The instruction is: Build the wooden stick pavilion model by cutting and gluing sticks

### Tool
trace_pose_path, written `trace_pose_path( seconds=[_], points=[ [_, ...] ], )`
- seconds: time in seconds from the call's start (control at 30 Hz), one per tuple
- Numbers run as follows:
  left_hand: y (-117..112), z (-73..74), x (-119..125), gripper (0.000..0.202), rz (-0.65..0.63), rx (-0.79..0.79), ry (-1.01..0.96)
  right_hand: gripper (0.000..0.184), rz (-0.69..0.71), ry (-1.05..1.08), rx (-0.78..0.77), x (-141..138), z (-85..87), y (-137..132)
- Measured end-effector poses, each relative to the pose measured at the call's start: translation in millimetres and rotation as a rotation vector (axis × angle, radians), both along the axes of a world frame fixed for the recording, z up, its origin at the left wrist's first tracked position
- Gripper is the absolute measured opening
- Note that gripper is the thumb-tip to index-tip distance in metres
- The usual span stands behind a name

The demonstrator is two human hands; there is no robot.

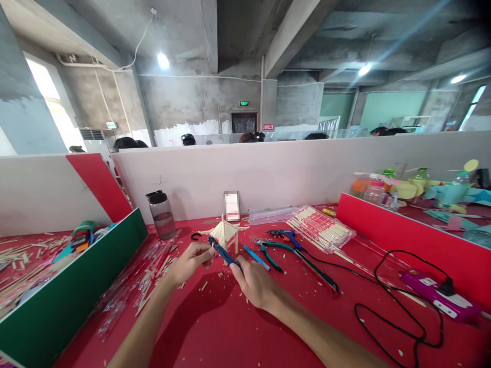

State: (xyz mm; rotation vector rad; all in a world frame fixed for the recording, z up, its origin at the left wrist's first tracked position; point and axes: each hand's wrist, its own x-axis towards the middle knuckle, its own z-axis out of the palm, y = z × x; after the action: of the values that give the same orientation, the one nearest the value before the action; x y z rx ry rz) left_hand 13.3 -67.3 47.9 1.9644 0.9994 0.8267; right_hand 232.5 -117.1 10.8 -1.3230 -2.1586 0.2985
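My right hand is closed around a slim dark blue utility knife, which points up and to the left. My left hand pinches a short piece of pale wooden stick against the knife's far end. Just behind them a small pavilion-like model made of wooden sticks, with a peaked roof on posts, stands on the red table; the hands and knife hide part of it. A light blue stick-shaped item lies right of my right hand. Green-handled pliers lie beyond it.
A glue gun, a long black-and-green tool and packed sticks lie right. A black cord runs to a purple power strip. A water bottle and a phone stand behind. A green divider edges the left.
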Motion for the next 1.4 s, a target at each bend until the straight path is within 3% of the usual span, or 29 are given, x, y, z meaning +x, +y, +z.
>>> trace_pose_path(
  seconds=[0.8, 0.9, 1.0, 1.13, 1.4],
  points=[
    [-2.0, 4.1, -11.4, 0.043, -0.056, 0.010, -0.021, 0.048, 0.022, 0.064, -0.018, -3.0, -4.2, 3.3],
    [-3.7, 4.5, -24.9, 0.043, -0.098, -0.057, -0.137, 0.046, 0.028, 0.031, -0.018, 0.5, -2.7, 1.6],
    [-5.7, 7.1, -36.0, 0.049, -0.129, -0.079, -0.401, 0.047, 0.036, -0.077, -0.031, 4.5, -0.1, -2.4],
    [-7.1, 12.0, -39.4, 0.043, -0.153, -0.105, -0.591, 0.049, 0.049, -0.203, -0.050, 1.7, 0.0, -8.9],
    [-6.7, 8.5, -30.1, 0.034, -0.212, -0.264, -0.324, 0.058, 0.077, -0.258, 0.005, -10.6, -13.9, -12.0]
  ],
)
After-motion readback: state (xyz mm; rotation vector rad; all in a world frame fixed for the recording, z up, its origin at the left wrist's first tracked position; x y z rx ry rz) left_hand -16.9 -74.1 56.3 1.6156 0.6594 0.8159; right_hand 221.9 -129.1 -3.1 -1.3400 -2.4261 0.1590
